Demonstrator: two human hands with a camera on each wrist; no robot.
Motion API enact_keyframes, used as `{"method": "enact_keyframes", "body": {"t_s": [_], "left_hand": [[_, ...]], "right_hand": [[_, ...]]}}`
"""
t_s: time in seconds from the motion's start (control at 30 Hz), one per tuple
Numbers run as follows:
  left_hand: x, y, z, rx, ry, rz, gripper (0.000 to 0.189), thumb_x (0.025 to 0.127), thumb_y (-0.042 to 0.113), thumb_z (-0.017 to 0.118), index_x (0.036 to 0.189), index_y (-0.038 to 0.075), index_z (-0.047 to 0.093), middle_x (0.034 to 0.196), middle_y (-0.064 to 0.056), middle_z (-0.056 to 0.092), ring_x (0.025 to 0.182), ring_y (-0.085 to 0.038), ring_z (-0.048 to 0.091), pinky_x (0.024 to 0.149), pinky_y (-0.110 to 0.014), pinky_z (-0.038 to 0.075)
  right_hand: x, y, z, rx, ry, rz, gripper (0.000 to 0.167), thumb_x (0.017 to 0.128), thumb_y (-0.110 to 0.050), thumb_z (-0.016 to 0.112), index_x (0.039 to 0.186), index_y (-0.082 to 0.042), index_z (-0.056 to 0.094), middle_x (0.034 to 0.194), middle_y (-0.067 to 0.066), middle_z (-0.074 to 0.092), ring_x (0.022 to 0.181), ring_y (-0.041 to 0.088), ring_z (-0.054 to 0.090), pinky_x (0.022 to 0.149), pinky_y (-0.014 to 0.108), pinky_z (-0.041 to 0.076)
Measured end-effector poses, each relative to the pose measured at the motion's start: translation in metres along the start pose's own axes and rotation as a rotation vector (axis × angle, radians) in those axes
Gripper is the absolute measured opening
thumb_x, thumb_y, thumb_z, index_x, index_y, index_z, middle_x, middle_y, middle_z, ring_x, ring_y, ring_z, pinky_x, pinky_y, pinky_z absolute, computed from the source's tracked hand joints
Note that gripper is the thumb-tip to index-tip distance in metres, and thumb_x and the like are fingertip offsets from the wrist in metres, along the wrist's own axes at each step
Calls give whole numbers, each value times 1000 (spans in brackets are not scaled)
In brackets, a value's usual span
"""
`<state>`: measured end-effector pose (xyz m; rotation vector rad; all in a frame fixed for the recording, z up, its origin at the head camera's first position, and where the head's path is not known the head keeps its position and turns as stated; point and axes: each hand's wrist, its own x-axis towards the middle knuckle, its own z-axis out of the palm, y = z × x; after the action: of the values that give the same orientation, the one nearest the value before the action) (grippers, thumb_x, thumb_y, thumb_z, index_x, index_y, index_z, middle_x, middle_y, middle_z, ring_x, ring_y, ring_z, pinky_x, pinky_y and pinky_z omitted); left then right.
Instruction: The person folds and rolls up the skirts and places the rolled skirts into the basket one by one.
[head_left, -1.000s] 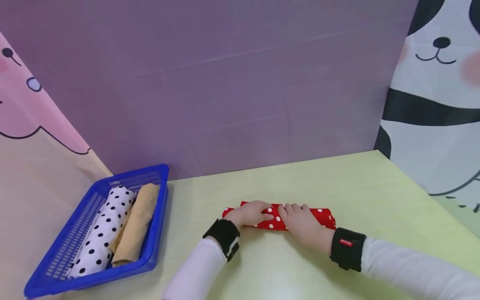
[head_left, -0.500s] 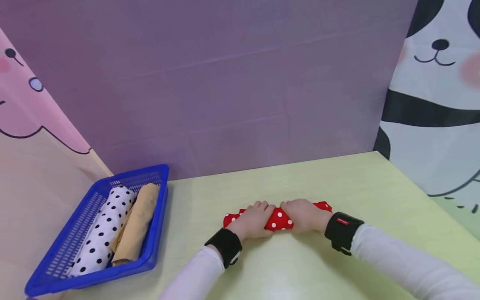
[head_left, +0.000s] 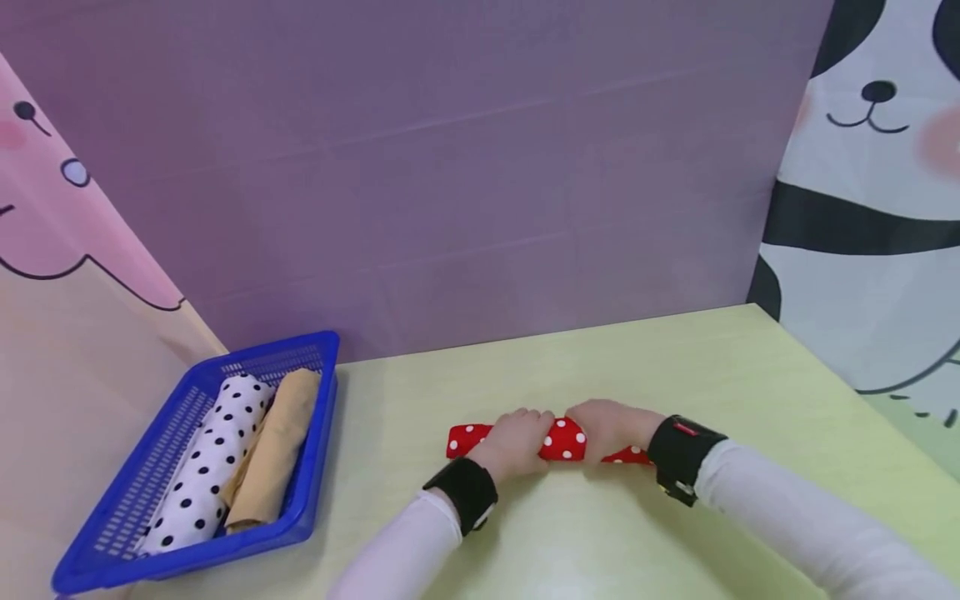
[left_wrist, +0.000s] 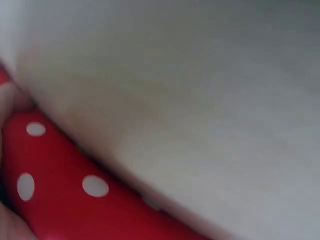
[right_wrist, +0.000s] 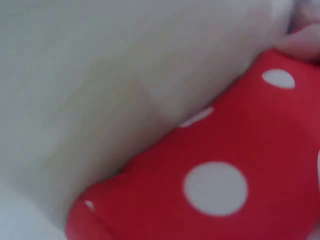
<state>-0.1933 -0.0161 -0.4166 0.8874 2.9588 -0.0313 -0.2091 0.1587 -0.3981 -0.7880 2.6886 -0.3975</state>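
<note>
A rolled red cloth with white dots [head_left: 564,440] lies crosswise on the table. My left hand [head_left: 516,442] grips it left of the middle, its fingers curled over the top. Close by on the right, my right hand [head_left: 609,427] holds the same roll, with a short dotted stretch visible between both hands. The left end of the roll sticks out past the left hand, and part of the right end shows below the right wrist. Red dotted cloth [left_wrist: 65,170] fills the lower left of the left wrist view. In the right wrist view, one cloth end [right_wrist: 150,190] reaches toward the lower left.
A blue plastic basket [head_left: 318,467] stands at the left of the pale table [head_left: 405,392]. It holds a white roll with black dots [head_left: 202,467] and a tan cloth roll [head_left: 273,454]. A purple backdrop [head_left: 450,167] rises behind the table.
The left hand has turned from lying across the cloth to gripping it. The right hand has shifted slightly back and curled round the roll. The cloth looks narrower and more tightly rolled.
</note>
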Motion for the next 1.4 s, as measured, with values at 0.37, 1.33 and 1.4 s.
{"method": "enact_keyframes", "body": {"t_s": [0.37,1.33,1.4], "left_hand": [[12,-14,-5,-437,-192,-62,38,68,22,80,98,16,57,88,8,58,82,-9,52,76,-24,44],[11,-8,-8,-304,-129,-8,35,69,25,81,96,17,60,81,10,60,74,-8,52,73,-21,45],[13,-9,-9,-323,-129,4,31,70,24,80,94,17,61,80,9,60,73,-8,52,71,-21,44]], "right_hand": [[-11,-6,25,-254,277,-28,60,58,-23,89,103,-6,55,94,7,60,87,23,57,78,46,52],[-7,-12,26,-281,279,-48,60,59,-25,88,105,-3,55,87,7,62,81,23,60,76,44,53],[-5,-11,27,-307,303,-43,61,60,-28,88,105,-3,55,88,8,62,80,24,60,76,45,53]]}}
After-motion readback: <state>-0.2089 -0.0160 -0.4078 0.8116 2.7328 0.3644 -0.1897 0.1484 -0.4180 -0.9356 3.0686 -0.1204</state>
